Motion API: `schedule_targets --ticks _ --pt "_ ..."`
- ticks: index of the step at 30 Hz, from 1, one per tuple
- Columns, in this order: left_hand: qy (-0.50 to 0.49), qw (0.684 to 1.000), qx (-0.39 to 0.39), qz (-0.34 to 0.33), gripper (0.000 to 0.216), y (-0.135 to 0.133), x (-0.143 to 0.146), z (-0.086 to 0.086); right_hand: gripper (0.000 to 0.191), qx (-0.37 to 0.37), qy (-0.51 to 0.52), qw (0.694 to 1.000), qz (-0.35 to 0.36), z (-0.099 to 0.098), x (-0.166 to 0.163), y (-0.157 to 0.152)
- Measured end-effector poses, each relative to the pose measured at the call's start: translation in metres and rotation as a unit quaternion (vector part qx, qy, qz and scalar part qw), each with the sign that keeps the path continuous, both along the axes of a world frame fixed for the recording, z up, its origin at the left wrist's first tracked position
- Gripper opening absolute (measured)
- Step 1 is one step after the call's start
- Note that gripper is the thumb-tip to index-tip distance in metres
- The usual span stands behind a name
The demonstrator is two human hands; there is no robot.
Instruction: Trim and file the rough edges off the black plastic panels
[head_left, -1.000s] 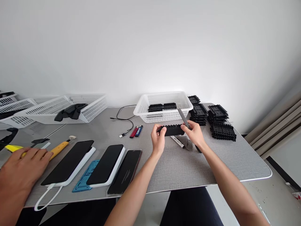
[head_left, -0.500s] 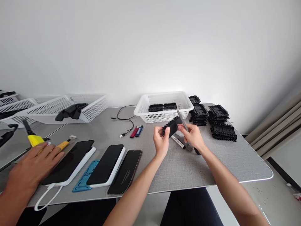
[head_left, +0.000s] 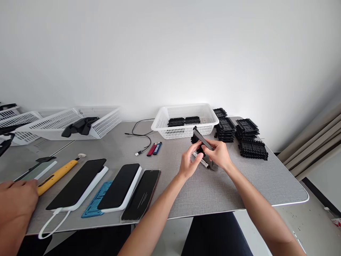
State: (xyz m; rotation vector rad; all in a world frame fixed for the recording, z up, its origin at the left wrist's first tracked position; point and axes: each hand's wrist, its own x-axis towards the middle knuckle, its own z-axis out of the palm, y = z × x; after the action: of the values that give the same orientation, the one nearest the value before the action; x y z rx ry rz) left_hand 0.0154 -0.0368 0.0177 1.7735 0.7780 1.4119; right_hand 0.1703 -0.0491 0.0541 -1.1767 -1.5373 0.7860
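My left hand (head_left: pixel 188 164) and my right hand (head_left: pixel 218 154) meet above the grey table (head_left: pixel 239 185), both closed on one black ribbed plastic part (head_left: pixel 196 139) that now stands on end. My right hand also pinches a thin grey flat tool (head_left: pixel 203 139) laid against that part. Just below the hands lie a white marker (head_left: pixel 201 160) and a grey cloth (head_left: pixel 213 164). Behind them, a white basket (head_left: pixel 184 120) holds more black parts.
Stacks of black parts (head_left: pixel 241 137) sit at the back right. Three phones (head_left: pixel 119 186), a blue card, a yellow knife (head_left: pixel 54 175), two lighters (head_left: pixel 155 148) and a black cable (head_left: pixel 142 137) lie to the left. Another person's hand (head_left: pixel 16 201) rests at the left edge. White baskets (head_left: pixel 69 122) stand behind.
The black part has turned from lying level between my hands to standing on end. My left hand shifted right, under it. The other person's hand drew back and left the yellow tool.
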Motion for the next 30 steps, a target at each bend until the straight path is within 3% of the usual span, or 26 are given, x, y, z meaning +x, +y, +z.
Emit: schedule_targets --ticks 7,9,11,13,16,19,22,26,30 --pt "0.074 0.975 0.124 0.171 0.014 0.010 -0.005 0.002 0.032 0.012 0.001 1.000 0.027 -0.002 0.002 0.003" --pt "0.068 0.962 0.140 0.225 0.026 0.014 -0.008 0.001 0.031 0.011 -0.008 0.999 0.033 -0.002 0.002 0.003" --pt "0.056 0.953 0.141 0.264 0.052 0.019 -0.013 0.000 0.029 0.010 -0.022 0.999 0.040 -0.003 0.002 0.002" --pt "0.057 0.960 0.118 0.246 0.064 0.023 -0.017 -0.001 0.027 0.013 -0.034 0.998 0.051 -0.003 0.003 0.003" --pt "0.069 0.981 0.057 0.171 0.034 0.027 -0.022 -0.002 0.027 0.026 -0.030 0.998 0.053 -0.006 0.005 0.006" --pt "0.037 0.979 0.032 0.199 0.016 0.030 -0.022 -0.004 0.030 0.025 -0.006 0.999 0.031 -0.010 0.008 0.011" --pt "-0.020 0.972 -0.006 0.234 0.027 0.032 -0.020 -0.008 0.034 0.011 0.019 1.000 0.014 -0.013 0.008 0.014" --pt "-0.082 0.971 -0.100 0.201 0.037 0.032 -0.016 -0.010 0.034 0.016 0.054 0.998 0.019 -0.014 0.007 0.016" --pt "-0.093 0.969 -0.137 0.182 0.047 0.028 -0.013 -0.011 0.033 0.014 0.085 0.996 0.021 -0.014 0.007 0.016"
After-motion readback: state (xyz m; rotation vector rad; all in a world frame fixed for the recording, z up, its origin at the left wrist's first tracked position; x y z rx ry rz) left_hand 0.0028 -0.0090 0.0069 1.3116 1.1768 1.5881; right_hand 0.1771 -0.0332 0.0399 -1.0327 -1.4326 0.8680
